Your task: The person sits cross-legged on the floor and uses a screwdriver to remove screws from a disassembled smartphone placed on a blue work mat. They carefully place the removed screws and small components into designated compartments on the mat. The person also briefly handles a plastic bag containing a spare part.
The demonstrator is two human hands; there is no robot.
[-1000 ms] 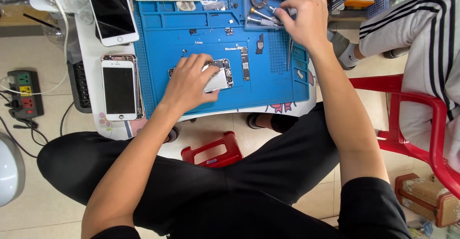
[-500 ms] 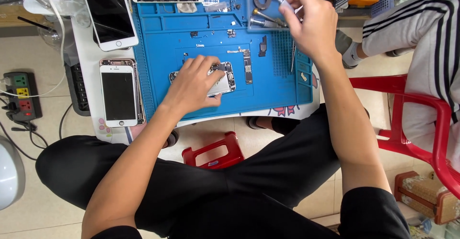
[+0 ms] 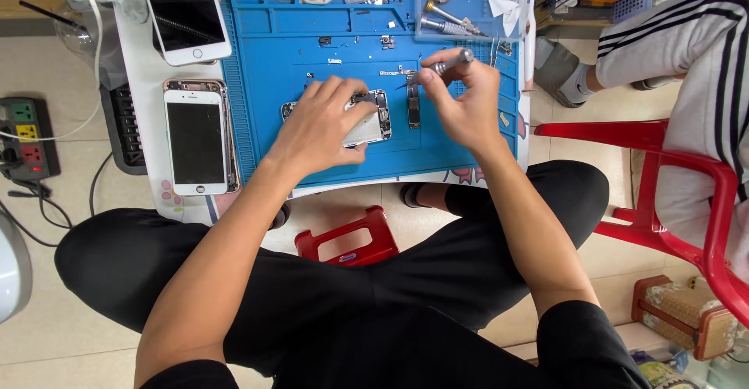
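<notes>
An opened phone body [image 3: 373, 121] lies on the blue repair mat [image 3: 312, 46]. My left hand [image 3: 320, 120] rests flat on it and pins it down. My right hand [image 3: 460, 100] holds a small silver screwdriver [image 3: 445, 64], its tip pointing left toward the phone's upper right corner. A narrow dark circuit part [image 3: 413, 108] lies on the mat between my two hands. Small screws and metal bits are scattered on the mat above the phone.
Two white phones [image 3: 197, 143] [image 3: 183, 14] lie left of the mat. A tray with tools [image 3: 468, 3] sits at the mat's upper right. A power strip [image 3: 27, 135] is on the floor at left, a red stool [image 3: 347, 237] below, and another person on a red chair [image 3: 679, 178] at right.
My right hand has come down from the tool tray at the upper right to the phone, now holding a screwdriver. My left hand stays on the phone body.
</notes>
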